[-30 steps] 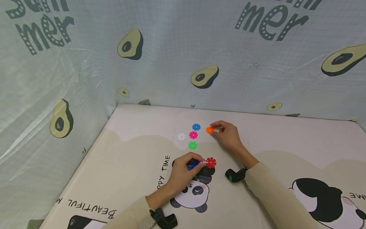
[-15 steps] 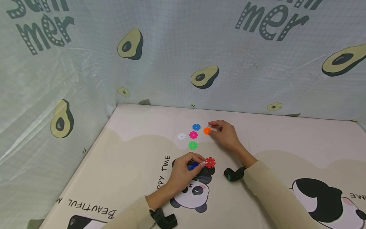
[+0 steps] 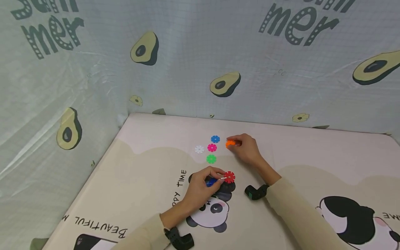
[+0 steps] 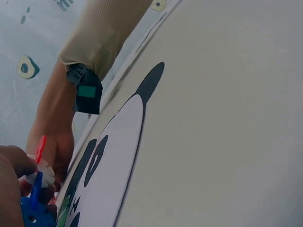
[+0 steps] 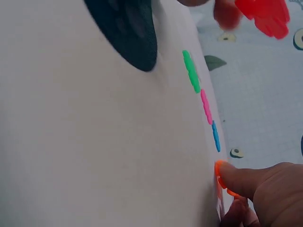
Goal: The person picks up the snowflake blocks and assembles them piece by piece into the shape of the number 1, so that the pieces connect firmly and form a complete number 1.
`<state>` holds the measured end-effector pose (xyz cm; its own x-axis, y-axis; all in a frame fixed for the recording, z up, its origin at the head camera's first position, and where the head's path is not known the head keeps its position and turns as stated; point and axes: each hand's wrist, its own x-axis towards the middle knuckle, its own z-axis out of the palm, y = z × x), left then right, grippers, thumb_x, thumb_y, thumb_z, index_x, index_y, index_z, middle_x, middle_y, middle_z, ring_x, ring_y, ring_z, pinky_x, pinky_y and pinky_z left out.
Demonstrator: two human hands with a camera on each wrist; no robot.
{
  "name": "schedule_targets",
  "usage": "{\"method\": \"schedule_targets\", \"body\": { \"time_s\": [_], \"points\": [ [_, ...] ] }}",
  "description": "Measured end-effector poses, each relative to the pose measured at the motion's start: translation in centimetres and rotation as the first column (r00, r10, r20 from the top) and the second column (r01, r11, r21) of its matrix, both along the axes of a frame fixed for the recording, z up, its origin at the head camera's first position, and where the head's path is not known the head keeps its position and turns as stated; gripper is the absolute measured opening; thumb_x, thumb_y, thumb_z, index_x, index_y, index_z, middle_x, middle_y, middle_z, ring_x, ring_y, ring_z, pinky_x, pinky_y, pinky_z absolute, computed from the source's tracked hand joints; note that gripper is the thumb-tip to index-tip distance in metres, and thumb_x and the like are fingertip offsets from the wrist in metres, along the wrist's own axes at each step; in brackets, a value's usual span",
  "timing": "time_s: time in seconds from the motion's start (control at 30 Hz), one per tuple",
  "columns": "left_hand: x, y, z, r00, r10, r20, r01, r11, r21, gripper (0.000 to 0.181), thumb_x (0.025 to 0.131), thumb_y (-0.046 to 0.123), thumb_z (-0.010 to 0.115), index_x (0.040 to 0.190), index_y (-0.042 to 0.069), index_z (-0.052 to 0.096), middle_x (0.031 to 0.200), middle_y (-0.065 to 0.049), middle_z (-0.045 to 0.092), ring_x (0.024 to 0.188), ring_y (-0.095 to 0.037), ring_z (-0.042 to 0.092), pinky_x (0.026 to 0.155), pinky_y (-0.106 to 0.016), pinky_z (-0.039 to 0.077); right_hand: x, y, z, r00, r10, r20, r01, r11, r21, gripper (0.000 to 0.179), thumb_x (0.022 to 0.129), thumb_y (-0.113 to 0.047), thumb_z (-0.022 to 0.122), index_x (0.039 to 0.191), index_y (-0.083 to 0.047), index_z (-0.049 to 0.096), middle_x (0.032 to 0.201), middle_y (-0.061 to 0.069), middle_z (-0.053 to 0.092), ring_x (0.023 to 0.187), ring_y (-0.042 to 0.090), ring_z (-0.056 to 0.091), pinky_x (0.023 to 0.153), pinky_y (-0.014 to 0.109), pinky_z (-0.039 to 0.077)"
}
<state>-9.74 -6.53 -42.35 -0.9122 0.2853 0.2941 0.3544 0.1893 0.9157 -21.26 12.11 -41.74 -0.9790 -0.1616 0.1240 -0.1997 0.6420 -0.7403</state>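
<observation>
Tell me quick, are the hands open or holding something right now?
Left hand: holding a joined red disc, white disc and blue disc.
Right hand: pinching the orange disc.

On the pale worktop (image 3: 147, 177), a pink plastic disc (image 3: 212, 148) is set behind a green plastic disc (image 3: 211, 159), before a blue plastic disc (image 3: 215, 139) and left of an orange plastic disc (image 3: 230, 143).

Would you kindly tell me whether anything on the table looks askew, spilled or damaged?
Nothing stands out: the white notched plastic disc and the matching blue disc, pink disc and green disc lie flat without visible damage, and the right hand pinches the matching orange disc.
</observation>
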Motion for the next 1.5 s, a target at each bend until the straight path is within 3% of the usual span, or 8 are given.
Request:
{"method": "schedule_targets", "body": {
  "time_s": [0.2, 0.5, 0.7, 0.97, 1.03, 1.13, 1.3, 1.5],
  "points": [
    [0.7, 0.0, 2.2, 0.999, -0.034, 0.000, 0.034, 0.999, 0.039, 0.008, 0.086, -0.006, 0.065, 0.085, -0.003, 0.059, 0.111, -0.018, 0.067, 0.105, -0.031, 0.063, 0.091, -0.036, 0.049, 0.7, 0.3, -0.3, 0.999, -0.010, -0.042, 0.009, 1.000, -0.021, 0.021, 0.087, -0.006, 0.068, 0.107, -0.007, 0.073, 0.092, 0.010, 0.063, 0.080, 0.024, 0.054, 0.071, 0.034, 0.045],
    [0.7, 0.0, 2.3, 0.999, -0.041, 0.013, 0.040, 0.998, 0.049, 0.008, 0.086, -0.007, 0.064, 0.085, -0.003, 0.057, 0.110, -0.019, 0.067, 0.107, -0.029, 0.062, 0.091, -0.039, 0.048, 1.8, 1.8, -0.2, 0.996, -0.086, -0.013, 0.084, 0.990, -0.110, 0.023, 0.089, -0.013, 0.065, 0.111, -0.012, 0.072, 0.102, 0.008, 0.069, 0.090, 0.023, 0.061, 0.079, 0.038, 0.049],
    [0.8, 0.1, 2.5, 1.000, -0.027, 0.014, 0.026, 0.999, 0.047, 0.008, 0.086, -0.007, 0.065, 0.085, -0.003, 0.057, 0.110, -0.019, 0.067, 0.106, -0.030, 0.063, 0.091, -0.037, 0.048, 3.1, 2.9, 0.3, 0.997, -0.078, -0.010, 0.076, 0.989, -0.130, 0.026, 0.089, -0.012, 0.066, 0.115, -0.011, 0.070, 0.105, 0.009, 0.069, 0.092, 0.024, 0.061, 0.081, 0.038, 0.048],
    [0.0, 0.1, 0.1, 0.999, -0.034, 0.007, 0.034, 0.998, 0.050, 0.011, 0.086, -0.004, 0.066, 0.085, 0.003, 0.058, 0.111, -0.011, 0.068, 0.106, -0.024, 0.064, 0.089, -0.035, 0.049, 5.8, 4.8, 0.9, 0.996, -0.071, 0.052, 0.081, 0.974, -0.212, 0.030, 0.086, -0.022, 0.074, 0.115, -0.014, 0.071, 0.096, 0.005, 0.068, 0.083, 0.017, 0.064, 0.070, 0.021, 0.050],
    [-0.1, 0.1, 0.1, 0.999, -0.035, 0.017, 0.034, 0.998, 0.044, 0.010, 0.086, -0.005, 0.066, 0.085, 0.002, 0.058, 0.112, -0.011, 0.068, 0.106, -0.025, 0.064, 0.088, -0.036, 0.050, 6.5, 5.2, 1.1, 0.996, -0.061, 0.065, 0.075, 0.967, -0.242, 0.032, 0.085, -0.026, 0.075, 0.114, -0.015, 0.071, 0.095, 0.004, 0.067, 0.081, 0.017, 0.064, 0.066, 0.021, 0.049],
    [-0.4, 0.0, -1.0, 0.999, -0.033, 0.010, 0.032, 0.999, 0.042, 0.011, 0.087, -0.001, 0.067, 0.086, 0.006, 0.058, 0.111, -0.004, 0.069, 0.105, -0.019, 0.064, 0.084, -0.031, 0.052, 7.4, 5.7, 1.4, 0.995, -0.046, 0.087, 0.069, 0.958, -0.279, 0.034, 0.083, -0.031, 0.076, 0.114, -0.015, 0.071, 0.093, 0.005, 0.066, 0.078, 0.019, 0.063, 0.059, 0.023, 0.046],
    [-0.5, -0.1, -1.2, 0.999, -0.040, -0.007, 0.040, 0.999, 0.032, 0.009, 0.088, 0.002, 0.067, 0.088, 0.007, 0.060, 0.110, 0.000, 0.069, 0.106, -0.014, 0.063, 0.080, -0.028, 0.052, 8.9, 5.9, 1.6, 0.993, -0.025, 0.118, 0.058, 0.956, -0.288, 0.033, 0.082, -0.031, 0.077, 0.111, -0.017, 0.072, 0.087, 0.005, 0.066, 0.076, 0.022, 0.063, 0.055, 0.025, 0.041],
    [-0.4, 0.0, -1.0, 0.999, -0.050, -0.006, 0.050, 0.998, 0.025, 0.008, 0.088, 0.004, 0.068, 0.088, 0.008, 0.061, 0.109, 0.001, 0.070, 0.107, -0.013, 0.062, 0.083, -0.028, 0.051, 10.4, 5.8, 1.5, 0.991, -0.010, 0.132, 0.049, 0.954, -0.297, 0.032, 0.082, -0.029, 0.077, 0.111, -0.017, 0.072, 0.085, 0.005, 0.066, 0.075, 0.021, 0.064, 0.057, 0.025, 0.044]
  ]
}}
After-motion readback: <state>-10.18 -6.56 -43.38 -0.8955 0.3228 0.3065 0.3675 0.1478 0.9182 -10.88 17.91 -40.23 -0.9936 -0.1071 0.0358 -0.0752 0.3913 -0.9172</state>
